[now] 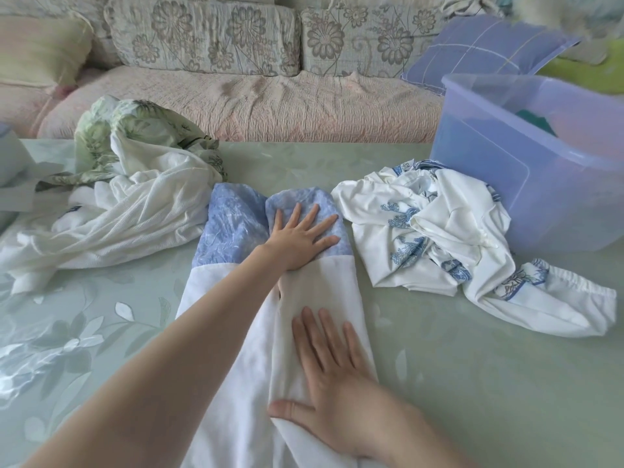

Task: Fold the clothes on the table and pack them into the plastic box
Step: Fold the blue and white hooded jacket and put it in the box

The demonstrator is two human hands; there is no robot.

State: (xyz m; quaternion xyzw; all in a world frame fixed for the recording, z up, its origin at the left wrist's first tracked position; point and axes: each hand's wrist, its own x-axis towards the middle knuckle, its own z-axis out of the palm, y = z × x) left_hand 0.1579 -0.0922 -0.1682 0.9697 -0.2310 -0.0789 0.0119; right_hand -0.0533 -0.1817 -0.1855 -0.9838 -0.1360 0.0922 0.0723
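We see a sofa (270, 106) running across the far side, its seat pinkish and quilted. Two grey-flowered back cushions (202, 35) sit side by side on it, with a pale pink and green cushion (37, 49) at the far left and a blue checked pillow (483, 52) leaning at the far right. Near us lies the table (472, 383), its glossy pale green top patterned with white leaves, and under the soft, even light we catch a sheen on it at the near left.
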